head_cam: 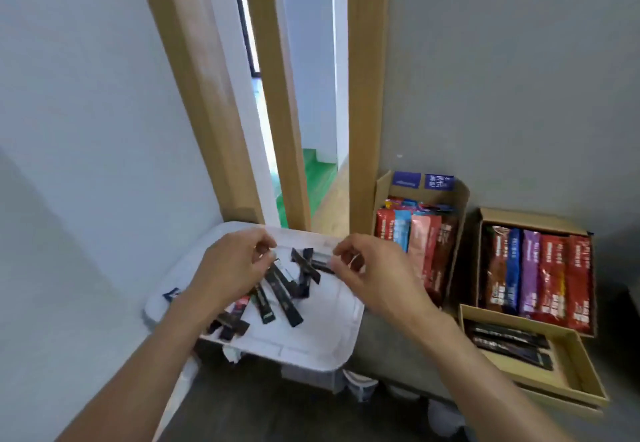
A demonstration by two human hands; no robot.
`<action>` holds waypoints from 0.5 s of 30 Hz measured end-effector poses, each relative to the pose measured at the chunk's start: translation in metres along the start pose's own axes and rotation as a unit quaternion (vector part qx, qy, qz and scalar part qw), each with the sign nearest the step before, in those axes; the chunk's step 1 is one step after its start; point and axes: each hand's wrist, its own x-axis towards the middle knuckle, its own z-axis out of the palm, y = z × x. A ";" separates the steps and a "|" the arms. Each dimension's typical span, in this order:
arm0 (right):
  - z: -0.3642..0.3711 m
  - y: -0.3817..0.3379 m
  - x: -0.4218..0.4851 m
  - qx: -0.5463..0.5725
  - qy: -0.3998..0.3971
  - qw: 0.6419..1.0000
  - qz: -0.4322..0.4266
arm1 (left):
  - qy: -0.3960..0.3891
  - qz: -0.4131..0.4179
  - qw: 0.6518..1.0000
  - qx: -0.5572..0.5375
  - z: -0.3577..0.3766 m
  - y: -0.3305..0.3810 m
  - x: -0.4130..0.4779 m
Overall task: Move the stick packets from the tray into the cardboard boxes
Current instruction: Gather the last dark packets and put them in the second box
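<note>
The picking step is in hand, and it happens at the white tray (329, 334). A loose heap of dark stick packets (282, 297) lies across the tray's middle and left part, several crossing one another. A reddish packet (239, 306) lies among them toward the tray's left edge.

Both hands hover over the far half of the tray. The right hand (362, 268) has its fingers curled, and its grip appears to pinch the end of a dark packet (320, 265) near the tray's far edge, though blur leaves some doubt. The left hand (235, 265) is curled too, fingertips close together just above the heap. Whether its grip holds anything I cannot tell.

Three cardboard boxes stand right of the tray. The upright box (462, 209), nearest the tray, is packed with colourful packets on end. The deep box (519, 216), further right, holds red, blue and purple ones. The shallow box (571, 372), also further right of the tray but nearer the person, holds a few boxed packets (512, 341) like those on the tray, with room beside them.

With most packets on the tray, the task looks far from done. The next move calls for lifting the pinched packet clear of the one crossing it, carrying it right of the tray and probably laying it parallel in the shallow box.
</note>
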 end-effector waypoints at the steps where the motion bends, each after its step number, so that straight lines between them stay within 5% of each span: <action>1: 0.017 -0.009 0.005 -0.027 -0.048 0.998 0.002 | -0.036 -0.015 0.999 0.016 -0.008 -0.024 -0.003; 4: 0.072 -0.029 0.014 -0.080 -0.140 0.986 0.029 | -0.163 -0.028 0.986 0.017 -0.025 -0.082 -0.015; 7: 0.117 -0.036 0.026 -0.140 -0.152 0.975 0.079 | -0.255 -0.037 0.966 0.012 -0.028 -0.118 -0.021; 12: 0.143 -0.035 0.043 -0.203 -0.174 0.954 0.139 | -0.299 -0.017 0.954 -0.020 -0.021 -0.150 -0.017; 15: 0.146 -0.039 0.041 -0.214 -0.119 0.963 0.114 | -0.306 0.009 0.952 -0.027 -0.015 -0.156 -0.015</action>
